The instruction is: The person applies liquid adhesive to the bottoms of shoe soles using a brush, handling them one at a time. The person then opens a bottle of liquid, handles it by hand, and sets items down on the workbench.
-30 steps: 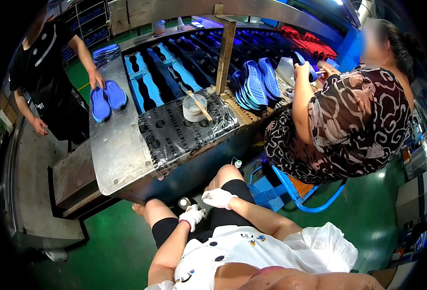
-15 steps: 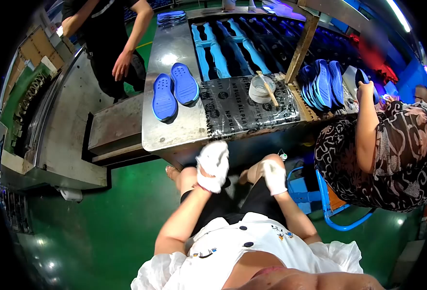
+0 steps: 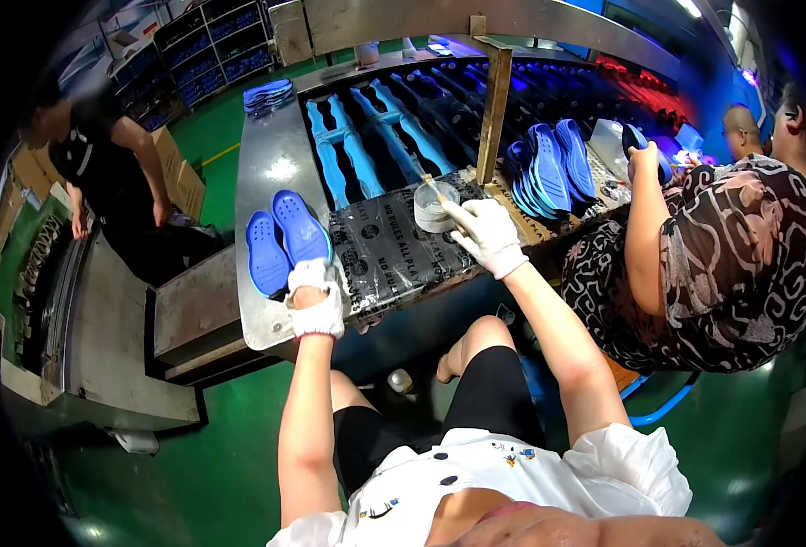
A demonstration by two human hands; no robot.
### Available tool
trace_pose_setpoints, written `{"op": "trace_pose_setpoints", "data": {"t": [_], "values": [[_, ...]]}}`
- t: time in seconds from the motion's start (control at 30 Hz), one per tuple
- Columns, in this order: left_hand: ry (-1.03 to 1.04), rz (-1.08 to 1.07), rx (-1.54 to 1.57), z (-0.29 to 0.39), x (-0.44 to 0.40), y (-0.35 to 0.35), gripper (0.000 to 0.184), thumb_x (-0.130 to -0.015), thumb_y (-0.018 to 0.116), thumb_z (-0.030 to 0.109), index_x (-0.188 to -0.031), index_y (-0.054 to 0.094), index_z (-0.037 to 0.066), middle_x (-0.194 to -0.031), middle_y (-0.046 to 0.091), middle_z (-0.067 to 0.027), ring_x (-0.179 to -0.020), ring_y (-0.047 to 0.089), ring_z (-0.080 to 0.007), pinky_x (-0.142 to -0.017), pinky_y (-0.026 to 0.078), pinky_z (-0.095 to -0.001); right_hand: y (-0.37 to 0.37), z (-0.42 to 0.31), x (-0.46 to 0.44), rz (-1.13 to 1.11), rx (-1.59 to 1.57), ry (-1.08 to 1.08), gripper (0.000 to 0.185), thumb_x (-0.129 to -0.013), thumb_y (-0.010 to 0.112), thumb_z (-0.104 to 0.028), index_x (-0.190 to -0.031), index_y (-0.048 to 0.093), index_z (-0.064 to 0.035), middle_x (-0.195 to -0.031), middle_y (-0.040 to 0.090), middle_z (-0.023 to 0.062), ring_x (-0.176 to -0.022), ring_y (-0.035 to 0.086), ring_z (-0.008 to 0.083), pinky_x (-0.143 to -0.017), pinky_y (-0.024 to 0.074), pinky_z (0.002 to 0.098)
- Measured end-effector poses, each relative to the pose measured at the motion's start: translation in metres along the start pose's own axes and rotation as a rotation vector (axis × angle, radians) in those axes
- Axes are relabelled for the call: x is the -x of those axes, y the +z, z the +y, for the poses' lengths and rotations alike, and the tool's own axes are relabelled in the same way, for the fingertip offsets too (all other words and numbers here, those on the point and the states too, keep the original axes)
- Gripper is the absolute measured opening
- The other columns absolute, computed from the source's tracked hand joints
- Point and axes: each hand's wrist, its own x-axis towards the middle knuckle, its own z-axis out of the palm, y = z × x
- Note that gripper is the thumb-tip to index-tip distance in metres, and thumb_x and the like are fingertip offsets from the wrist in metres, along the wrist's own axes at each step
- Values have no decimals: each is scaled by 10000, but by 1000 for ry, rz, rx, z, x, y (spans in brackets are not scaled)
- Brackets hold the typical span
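One metal-topped table (image 3: 280, 164) spans the front of the station. Status change: both gloved hands have risen from the lap to this table. The co-worker (image 3: 116, 173) at the left, whose hand rested on the soles a second ago, now stands clear of them, turned toward the adjoining machine. As a judgement, the soles have been left to the wearer, and the work has passed from idle to handling.

Black printed film (image 3: 389, 264) covers the near part of the table. Two blue soles (image 3: 301, 228) lie side by side on bare metal, left of the film.

Left hand (image 3: 312, 296): positioned at the near end of the right-hand sole. Its fingertips overlap that sole in this view; contact and finger closure cannot be determined.

Right hand (image 3: 487, 235): extended over the film, fingers gripping the handle end of a brush. The clear pot (image 3: 432, 217) stands on the film just beyond the fingers. The brush (image 3: 433, 185) slants over its mouth, the head toward the far side.

Markings: the film repeats "NO RULES ALL PLAY". Adjacent round emblems are too small to read.
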Motion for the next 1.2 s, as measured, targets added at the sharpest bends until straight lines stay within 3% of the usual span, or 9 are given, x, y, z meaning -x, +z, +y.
{"op": "trace_pose_setpoints", "data": {"t": [0.13,0.27,0.33,0.4,0.47,0.87,0.97,1.1,1.2], "values": [[108,129,193,4,18,-16,133,-765,594,32,-892,633,44,-862,602,-144,-883,563,-333,-772,445,-412,3,9,-11,109,-53,-91,353,-739,710,-156,-1082,633,-122,-836,598,69,-759,557,273,-682,439,379],[6,227,176,10,19,-10,224,-765,583,-1,-987,612,11,-1072,576,-199,-1013,551,-360,-861,446,-412,-11,3,-26,551,-291,108,185,-783,709,-130,-953,656,-82,-808,649,54,-716,588,228,-663,469,329],[-16,352,168,11,21,-8,258,-768,581,-7,-1025,601,1,-1157,551,-222,-1060,540,-372,-899,440,-412,-13,6,-33,558,-507,377,135,-829,681,-152,-909,645,-50,-736,642,67,-641,599,222,-610,471,327],[-29,214,154,1,23,-4,294,-783,574,3,-1077,581,-9,-1259,488,-243,-1109,519,-388,-952,421,-407,-11,14,-39,446,-513,427,158,-852,651,-215,-856,639,-57,-734,647,79,-677,620,235,-619,476,335],[-12,239,161,-1,23,0,256,-797,565,14,-1051,591,-9,-1239,505,-234,-1097,526,-380,-944,422,-407,-19,8,-46,193,-283,534,273,-861,613,-358,-847,642,-87,-742,653,121,-717,632,298,-649,484,365],[-208,327,428,16,62,-35,134,-748,715,44,-823,611,3,-1316,455,-187,-1191,473,-305,-1008,366,-360,-34,-10,-36,390,-261,273,142,-826,657,-223,-843,656,-82,-716,647,70,-695,607,251,-644,474,341],[-538,301,669,-2,97,-51,143,-798,701,113,-779,606,7,-1240,507,-145,-1076,501,-188,-885,409,-313,-41,-16,-25,537,-262,249,107,-785,695,-176,-851,661,-98,-725,634,63,-693,596,242,-639,473,338],[-675,245,650,11,97,-68,401,-812,686,138,-1156,538,-6,-1125,552,-99,-1004,514,-171,-858,420,-293,-40,-22,-13,531,-272,221,105,-770,702,-138,-857,662,-93,-731,634,55,-667,594,225,-618,471,316],[-764,207,791,9,95,-76,392,-818,663,102,-1173,546,-15,-1082,576,-84,-941,544,-145,-828,446,-280,-48,-36,-5,552,-311,242,114,-770,702,-112,-876,668,-88,-749,645,57,-666,598,216,-627,470,305]]}}
